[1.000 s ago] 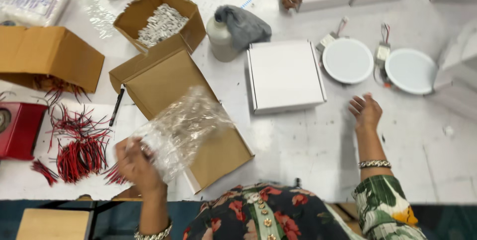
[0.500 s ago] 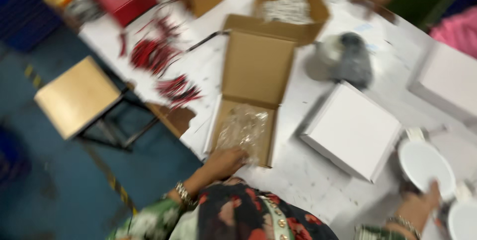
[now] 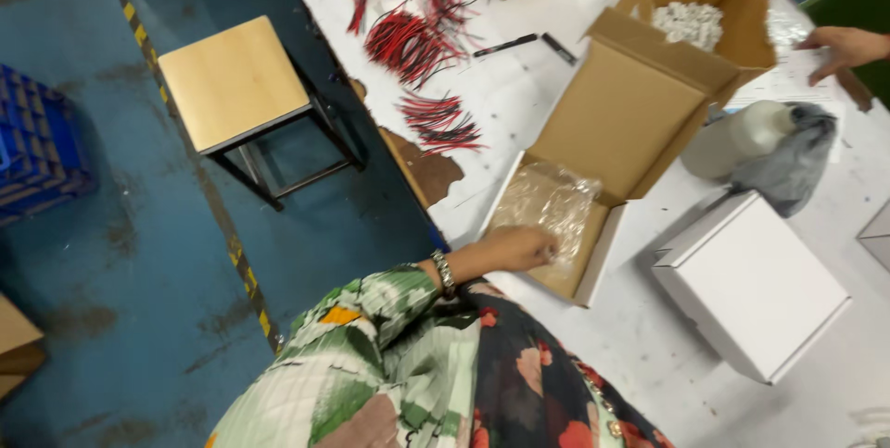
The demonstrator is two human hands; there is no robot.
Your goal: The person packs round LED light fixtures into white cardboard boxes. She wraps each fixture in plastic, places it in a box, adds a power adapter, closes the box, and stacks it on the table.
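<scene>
My left hand (image 3: 515, 248) reaches into a flat open cardboard box (image 3: 607, 114) at the near edge of the white table (image 3: 649, 351). Its fingers are closed on a crumpled clear plastic bag (image 3: 549, 200) that lies in the box's tray. A bangle and a green floral sleeve show on that arm. My right hand is out of the picture.
A closed white box (image 3: 753, 287) lies right of the tray, with a white bottle (image 3: 737, 138) and grey cloth (image 3: 793, 170) behind it. Farther back are a carton of small white parts (image 3: 691, 22), red-black wire bundles (image 3: 413, 40), a pen (image 3: 505, 45) and another person's hand (image 3: 842, 45). A wooden stool (image 3: 232, 82) stands left on the blue floor.
The plastic bag, held up a second ago, now lies in the cardboard box with my left hand on it. The view has swung left, so my right hand has dropped out of sight.
</scene>
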